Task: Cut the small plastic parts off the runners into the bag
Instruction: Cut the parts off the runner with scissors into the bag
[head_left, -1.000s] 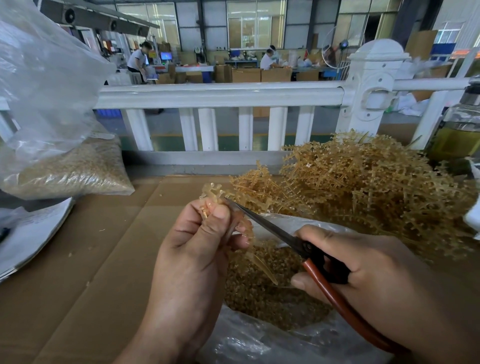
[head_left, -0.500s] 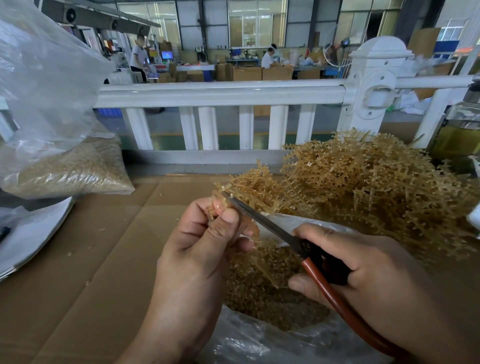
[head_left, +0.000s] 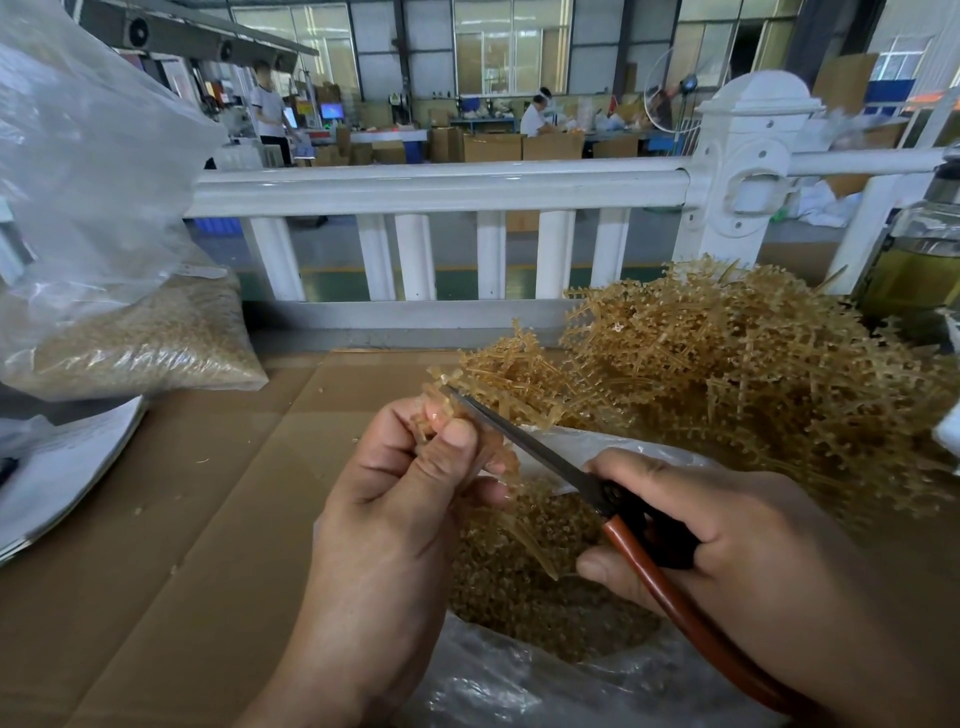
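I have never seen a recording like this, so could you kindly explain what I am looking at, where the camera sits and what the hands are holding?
There is no machine here. A person works with bare hands, and the single picture comes from a camera worn on the head, looking forward and down.

The left hand pinches a small amber plastic runner between thumb and fingers. The right hand grips scissors with reddish handles, and the blade tip meets the runner.

Below both hands lies an open clear bag holding many cut parts. The surface is brown cardboard. To the right is a big pile of uncut runners, and at far left a second bag filled with parts. Behind stands a white railing, with a workshop beyond.
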